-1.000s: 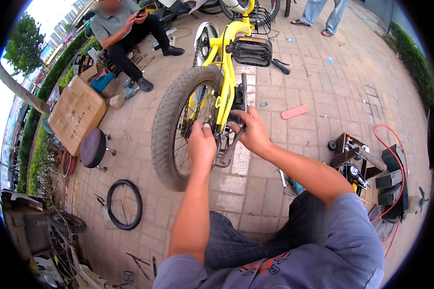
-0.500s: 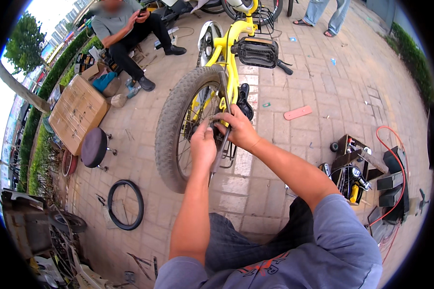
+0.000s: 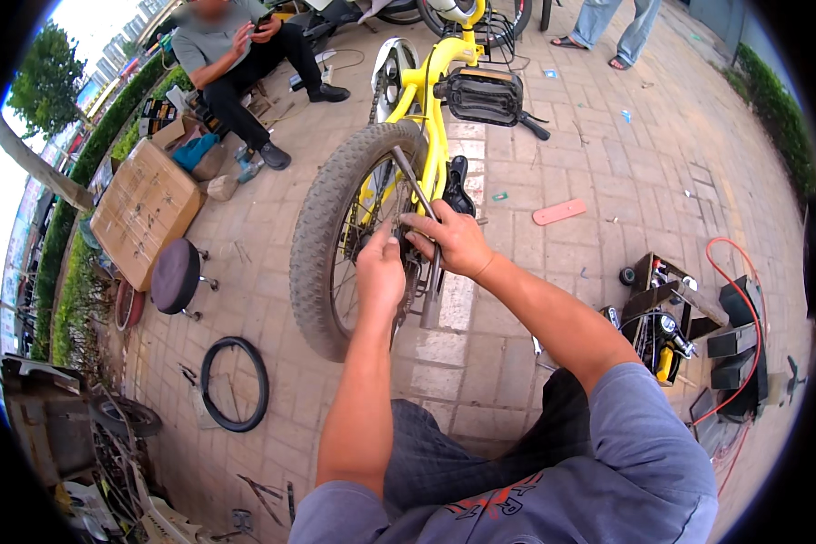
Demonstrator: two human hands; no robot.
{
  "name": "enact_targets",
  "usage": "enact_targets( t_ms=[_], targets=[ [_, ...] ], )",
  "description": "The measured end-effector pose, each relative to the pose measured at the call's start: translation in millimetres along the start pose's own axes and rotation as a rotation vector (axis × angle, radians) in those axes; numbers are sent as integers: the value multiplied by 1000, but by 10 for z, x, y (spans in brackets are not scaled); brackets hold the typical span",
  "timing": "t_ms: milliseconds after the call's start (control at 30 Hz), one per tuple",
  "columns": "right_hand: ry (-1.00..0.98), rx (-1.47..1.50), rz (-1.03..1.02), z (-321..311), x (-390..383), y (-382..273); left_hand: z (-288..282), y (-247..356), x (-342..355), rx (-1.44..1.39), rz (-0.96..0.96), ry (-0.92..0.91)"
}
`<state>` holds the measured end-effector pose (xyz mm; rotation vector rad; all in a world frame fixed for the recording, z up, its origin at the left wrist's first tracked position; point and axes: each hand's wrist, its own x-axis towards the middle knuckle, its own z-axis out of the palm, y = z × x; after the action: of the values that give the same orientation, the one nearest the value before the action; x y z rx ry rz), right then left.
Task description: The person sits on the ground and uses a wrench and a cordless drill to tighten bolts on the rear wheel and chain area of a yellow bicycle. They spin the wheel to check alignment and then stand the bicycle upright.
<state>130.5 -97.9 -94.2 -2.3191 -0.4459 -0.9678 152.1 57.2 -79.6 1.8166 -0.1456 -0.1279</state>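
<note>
A yellow bicycle (image 3: 438, 145) is turned upside down in front of me, its fat-tyred wheel (image 3: 319, 236) nearest. My left hand (image 3: 381, 274) is closed at the hub, thumb up; what its fingers pinch is hidden. Just right of it, my right hand (image 3: 460, 243) is wrapped round a long grey metal bar (image 3: 412, 175), which slants along the wheel's right side. The bar's upper end lies by the tyre, its lower end below my hand. Fingers of both hands nearly meet at the axle. A black pedal (image 3: 483, 97) sticks out above, and the black saddle (image 3: 460, 188) shows beyond my right hand.
On the left are a round stool (image 3: 175, 276), a taped cardboard box (image 3: 148, 213) and a loose tyre (image 3: 235, 384). An open toolbox (image 3: 659, 317) and a red hose (image 3: 760, 338) lie right. A person (image 3: 236, 82) sits far left; another's legs (image 3: 612, 32) stand far right.
The grey bar has tilted: its upper end has swung left toward the tyre and its lower end right. My right hand has shifted slightly with it; my left hand has barely moved.
</note>
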Motion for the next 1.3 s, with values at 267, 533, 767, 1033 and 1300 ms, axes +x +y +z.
enact_targets(
  t_ms=[267, 533, 767, 1033, 1300],
  targets=[
    [36, -8, 139, 1, -37, -20, -6, 52, -24, 10, -21, -6],
    [51, -26, 166, -13, -30, -15, -13, 54, -29, 74, 48, 2],
    [150, 200, 134, 61, 53, -81, -21, 40, -43, 118, 13, 20],
    [338, 127, 184, -197, 149, 46, -94, 450, -311, 621, 197, 49],
    [197, 88, 329, -184, 82, 57, -187, 757, -500, 788, 466, 73]
  ],
)
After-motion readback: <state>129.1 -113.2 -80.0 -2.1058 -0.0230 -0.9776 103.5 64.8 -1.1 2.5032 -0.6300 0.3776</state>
